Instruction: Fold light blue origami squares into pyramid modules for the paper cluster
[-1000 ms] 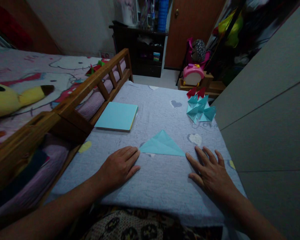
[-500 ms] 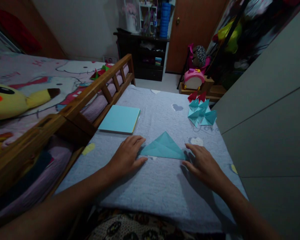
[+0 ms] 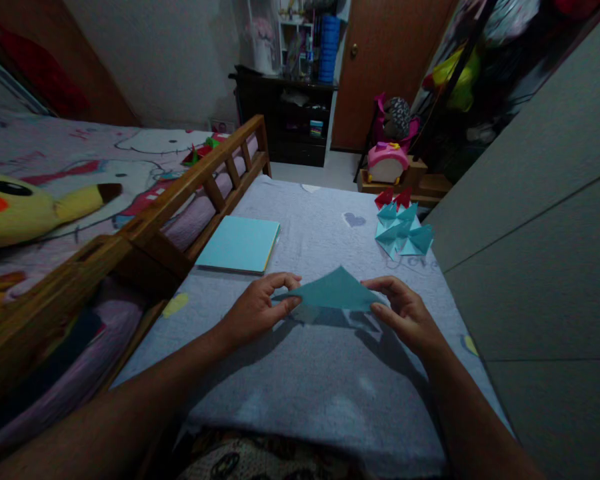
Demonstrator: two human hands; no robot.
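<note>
A teal paper folded into a triangle (image 3: 335, 291) is lifted a little above the grey bed sheet (image 3: 320, 373), casting a shadow below it. My left hand (image 3: 260, 307) pinches its left corner. My right hand (image 3: 405, 310) pinches its right corner. Both hands are closed on the paper, one at each end of its long edge.
A stack of light blue square paper (image 3: 240, 244) lies to the left by the wooden bed rail (image 3: 180, 193). Several folded teal and red paper pieces (image 3: 400, 223) sit at the far right. A grey cabinet wall (image 3: 540, 220) runs along the right. A yellow plush toy (image 3: 25, 207) lies on the left bed.
My hands moved from lying flat on the sheet inward to the triangle's corners, gripped it and raised it off the sheet. The view tilted slightly upward.
</note>
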